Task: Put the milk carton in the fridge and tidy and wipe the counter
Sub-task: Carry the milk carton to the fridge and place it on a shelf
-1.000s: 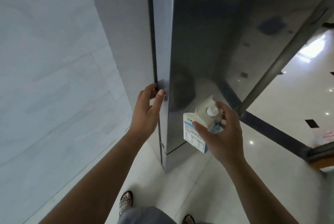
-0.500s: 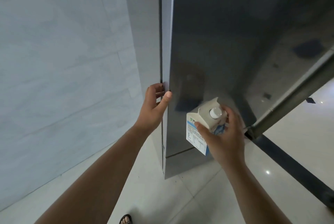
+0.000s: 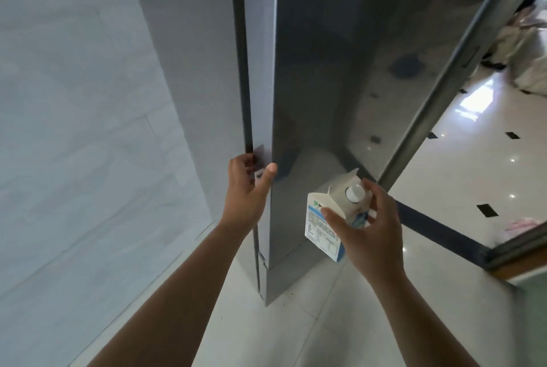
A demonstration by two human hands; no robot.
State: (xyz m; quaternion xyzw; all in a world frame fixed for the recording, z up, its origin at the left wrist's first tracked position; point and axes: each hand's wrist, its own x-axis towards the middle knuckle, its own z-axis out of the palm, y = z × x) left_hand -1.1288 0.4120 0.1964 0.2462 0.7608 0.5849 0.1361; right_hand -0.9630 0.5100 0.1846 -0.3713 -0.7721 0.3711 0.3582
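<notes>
A tall grey fridge (image 3: 319, 76) stands in front of me with its door closed. My left hand (image 3: 247, 192) grips the door's left edge, fingers hooked into the gap and thumb pressed on the front face. My right hand (image 3: 370, 227) holds a white and blue milk carton (image 3: 328, 218) upright by its top, just in front of the lower part of the door. The carton's white screw cap points toward me. The counter is out of view.
A pale tiled wall (image 3: 74, 129) runs close along the left of the fridge. Glossy white floor tiles (image 3: 473, 183) with small black insets spread to the right, crossed by a dark threshold strip (image 3: 438, 230) and a metal door frame (image 3: 461, 64).
The view has shifted a little between frames. Both hands keep their holds: the left on the door edge, the right on the carton. The door stays closed.
</notes>
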